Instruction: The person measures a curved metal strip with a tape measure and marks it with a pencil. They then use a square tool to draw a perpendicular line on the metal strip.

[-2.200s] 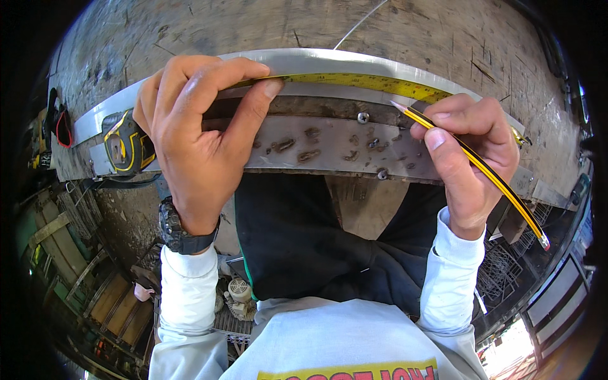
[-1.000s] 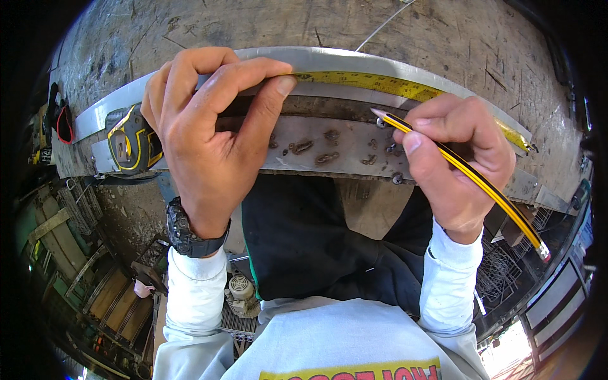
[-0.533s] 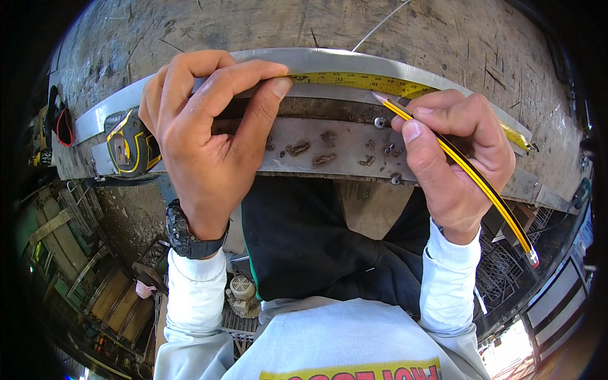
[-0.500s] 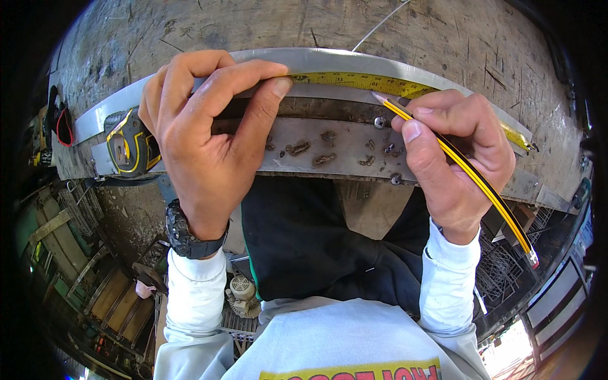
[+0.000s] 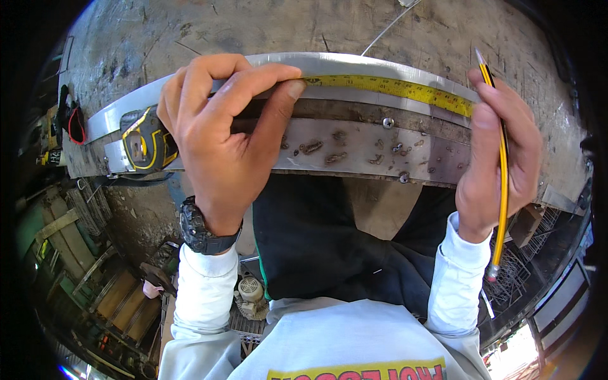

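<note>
Fingers of the left hand point(image 5: 221, 136) are pinched together, thumb against forefinger, on the yellow blade point(image 5: 392, 87) of a tape measure, much as in the earlier frames. Fingers of the right hand point(image 5: 503, 152) are closed around a yellow-and-black pencil point(image 5: 502, 221), and here the change is plain: half a second ago its point sat by the lower edge of the blade, with the shaft slanting down to the right. Now the hand has shifted to the right, and the pencil stands nearly upright in view, tip away from the person over the table point(image 5: 285, 31), eraser end down past the wrist. Whether the right thumb touches the blade, I cannot tell.

The blade lies along a bright metal strip point(image 5: 354, 63), running from the left pinch to the right hand, which hides its far end. The black-and-yellow tape case point(image 5: 147, 140) rests just beside the left hand, partly behind it. Nearer the body runs a grey plate point(image 5: 361, 152) with brown marks, now showing more of its right part; a screw point(image 5: 388, 123) sits just beyond it. Around the left wrist is a black watch point(image 5: 202, 228).
</note>
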Demonstrator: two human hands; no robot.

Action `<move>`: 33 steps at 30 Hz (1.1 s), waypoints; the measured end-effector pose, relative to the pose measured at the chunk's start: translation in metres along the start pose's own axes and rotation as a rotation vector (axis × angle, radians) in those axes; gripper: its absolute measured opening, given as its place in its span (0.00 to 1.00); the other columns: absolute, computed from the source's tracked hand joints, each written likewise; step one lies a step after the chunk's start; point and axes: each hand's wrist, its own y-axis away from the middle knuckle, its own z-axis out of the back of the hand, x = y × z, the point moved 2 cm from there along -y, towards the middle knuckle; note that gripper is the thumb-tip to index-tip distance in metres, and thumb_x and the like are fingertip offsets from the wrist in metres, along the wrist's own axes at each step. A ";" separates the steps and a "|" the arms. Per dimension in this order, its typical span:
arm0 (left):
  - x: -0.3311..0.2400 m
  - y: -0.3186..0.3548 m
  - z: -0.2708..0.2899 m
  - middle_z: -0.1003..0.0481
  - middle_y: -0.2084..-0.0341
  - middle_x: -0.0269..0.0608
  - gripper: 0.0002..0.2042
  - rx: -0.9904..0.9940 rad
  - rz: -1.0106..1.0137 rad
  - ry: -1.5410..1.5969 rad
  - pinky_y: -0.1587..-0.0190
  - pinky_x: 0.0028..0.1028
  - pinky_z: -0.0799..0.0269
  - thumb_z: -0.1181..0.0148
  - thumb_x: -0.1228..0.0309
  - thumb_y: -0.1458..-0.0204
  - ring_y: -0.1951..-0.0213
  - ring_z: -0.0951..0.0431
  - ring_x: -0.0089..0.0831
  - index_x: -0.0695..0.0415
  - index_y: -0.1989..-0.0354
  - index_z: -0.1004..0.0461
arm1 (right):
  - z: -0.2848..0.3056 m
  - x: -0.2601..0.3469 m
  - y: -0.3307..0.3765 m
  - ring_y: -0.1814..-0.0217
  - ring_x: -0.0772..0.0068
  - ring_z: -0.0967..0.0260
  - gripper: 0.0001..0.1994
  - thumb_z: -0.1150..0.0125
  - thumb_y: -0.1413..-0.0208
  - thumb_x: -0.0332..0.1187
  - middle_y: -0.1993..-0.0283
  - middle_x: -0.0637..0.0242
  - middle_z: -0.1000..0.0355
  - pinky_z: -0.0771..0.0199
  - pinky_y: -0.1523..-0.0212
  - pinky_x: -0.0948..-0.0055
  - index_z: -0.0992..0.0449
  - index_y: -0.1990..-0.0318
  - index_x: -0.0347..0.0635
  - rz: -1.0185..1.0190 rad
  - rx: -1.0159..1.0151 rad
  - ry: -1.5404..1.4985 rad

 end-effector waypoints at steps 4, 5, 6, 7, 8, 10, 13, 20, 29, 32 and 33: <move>0.003 0.000 0.000 0.25 0.67 0.27 0.06 -0.055 -0.008 -0.022 0.49 0.35 0.37 0.23 0.66 0.50 0.58 0.27 0.33 0.44 0.64 0.12 | -0.002 -0.003 -0.004 0.51 0.61 0.21 0.08 0.28 0.48 0.20 0.55 0.60 0.18 0.25 0.47 0.66 0.15 0.61 0.41 0.039 0.077 0.236; 0.003 0.000 0.002 0.25 0.67 0.27 0.07 -0.043 -0.018 -0.039 0.49 0.36 0.37 0.23 0.66 0.50 0.59 0.26 0.33 0.43 0.63 0.12 | -0.003 -0.003 -0.003 0.51 0.60 0.22 0.08 0.28 0.48 0.20 0.56 0.60 0.18 0.25 0.47 0.66 0.15 0.61 0.41 0.042 0.087 0.250; 0.002 -0.002 0.006 0.24 0.66 0.28 0.07 -0.012 -0.044 -0.064 0.49 0.35 0.36 0.24 0.67 0.49 0.59 0.26 0.34 0.45 0.62 0.11 | -0.002 -0.003 -0.002 0.51 0.60 0.22 0.08 0.28 0.48 0.19 0.56 0.60 0.18 0.25 0.47 0.66 0.16 0.61 0.41 0.044 0.097 0.267; -0.001 -0.006 0.012 0.23 0.66 0.30 0.07 0.018 -0.068 -0.088 0.49 0.34 0.36 0.24 0.68 0.49 0.59 0.26 0.34 0.46 0.61 0.11 | -0.002 -0.001 -0.004 0.51 0.59 0.22 0.09 0.29 0.48 0.19 0.57 0.60 0.18 0.25 0.47 0.66 0.16 0.60 0.41 0.038 0.105 0.277; -0.002 -0.010 0.018 0.23 0.65 0.32 0.07 0.048 -0.092 -0.113 0.49 0.34 0.35 0.24 0.69 0.49 0.60 0.26 0.34 0.47 0.61 0.11 | -0.002 0.000 -0.004 0.51 0.59 0.22 0.09 0.30 0.48 0.20 0.57 0.60 0.18 0.25 0.47 0.66 0.16 0.60 0.41 0.040 0.102 0.278; 0.001 -0.017 0.028 0.22 0.66 0.32 0.07 0.115 -0.114 -0.149 0.49 0.34 0.35 0.25 0.69 0.49 0.60 0.24 0.34 0.48 0.61 0.11 | -0.001 0.000 -0.004 0.51 0.58 0.22 0.08 0.30 0.47 0.20 0.57 0.60 0.18 0.25 0.47 0.65 0.16 0.60 0.41 0.044 0.106 0.273; 0.015 -0.025 0.041 0.23 0.68 0.31 0.05 0.167 -0.133 -0.167 0.47 0.35 0.35 0.25 0.67 0.50 0.60 0.24 0.34 0.48 0.64 0.11 | 0.000 0.001 -0.004 0.51 0.58 0.22 0.09 0.30 0.47 0.20 0.56 0.60 0.18 0.25 0.46 0.65 0.16 0.59 0.41 0.029 0.104 0.274; 0.031 -0.021 0.045 0.22 0.69 0.34 0.06 0.242 -0.058 -0.012 0.51 0.34 0.33 0.26 0.70 0.48 0.63 0.22 0.34 0.53 0.62 0.11 | -0.003 0.010 -0.003 0.52 0.62 0.21 0.08 0.31 0.42 0.22 0.55 0.59 0.18 0.24 0.47 0.68 0.17 0.56 0.37 0.050 0.013 0.154; 0.030 -0.022 0.043 0.23 0.68 0.36 0.07 0.298 0.089 0.123 0.57 0.25 0.30 0.27 0.78 0.47 0.64 0.23 0.27 0.59 0.59 0.12 | -0.037 0.032 0.002 0.71 0.82 0.31 0.08 0.31 0.49 0.19 0.66 0.66 0.22 0.30 0.66 0.81 0.23 0.63 0.38 -0.248 0.198 -0.373; 0.033 -0.021 0.040 0.23 0.70 0.35 0.07 0.257 0.097 0.146 0.61 0.27 0.30 0.25 0.75 0.50 0.66 0.23 0.30 0.56 0.62 0.12 | -0.043 0.029 0.001 0.72 0.78 0.29 0.08 0.30 0.52 0.19 0.69 0.64 0.23 0.28 0.67 0.78 0.24 0.67 0.37 -0.213 0.201 -0.365; 0.032 -0.021 0.039 0.23 0.71 0.34 0.07 0.238 0.103 0.158 0.62 0.29 0.29 0.24 0.74 0.52 0.67 0.23 0.32 0.54 0.64 0.12 | -0.042 0.029 0.001 0.72 0.77 0.28 0.08 0.30 0.52 0.19 0.69 0.63 0.22 0.27 0.66 0.78 0.24 0.67 0.37 -0.217 0.199 -0.355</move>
